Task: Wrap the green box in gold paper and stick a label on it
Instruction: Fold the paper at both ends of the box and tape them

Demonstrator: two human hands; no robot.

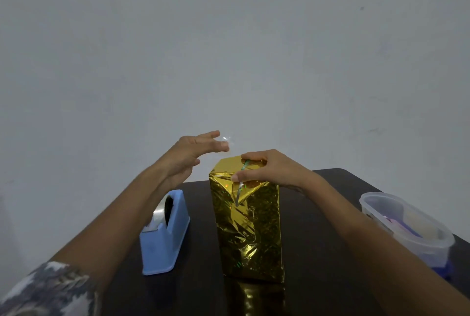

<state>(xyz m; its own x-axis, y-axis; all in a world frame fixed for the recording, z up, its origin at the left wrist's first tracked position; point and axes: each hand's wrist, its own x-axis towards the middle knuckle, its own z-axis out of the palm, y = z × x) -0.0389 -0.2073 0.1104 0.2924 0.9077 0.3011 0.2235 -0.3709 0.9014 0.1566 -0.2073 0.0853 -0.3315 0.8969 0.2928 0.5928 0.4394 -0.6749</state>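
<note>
**Hands at the top fold of the gold-wrapped box**

Left hand [189, 156] is raised, clear of the box. Fingers are spread, and a strip of clear tape [226, 139] is pinched at the tips of two of them. Right hand [264, 169] grips the top of the gold-wrapped box [250, 234]: fingers are curled over the far upper edge, and the thumb presses the triangular flap down on the near face.

Nearest, lower left: a patterned grey-and-white sleeve [48, 287] on the left arm. Both forearms are bare and reach forward over the desk [318, 252], which is dark and glossy. It shows a gold reflection just in front of the box.

Middle ground: the box stands upright on end near the middle of the desk, fully covered in crinkled gold foil paper. The top end is folded to a point that hangs down the near side. No label can be seen on the faces in view. Just to its left, not touching, sits a blue tape dispenser [165, 236] with a clear tape roll [161, 212] in it. At the right desk edge, well apart from the box, is a translucent plastic tub [407, 226]. Its contents are pale and blurred and cannot be identified.

Beyond: the left hand with the tape hovers above and left of the box top, near the right hand's fingers. Behind it all is a plain grey-white wall [229, 48].
</note>
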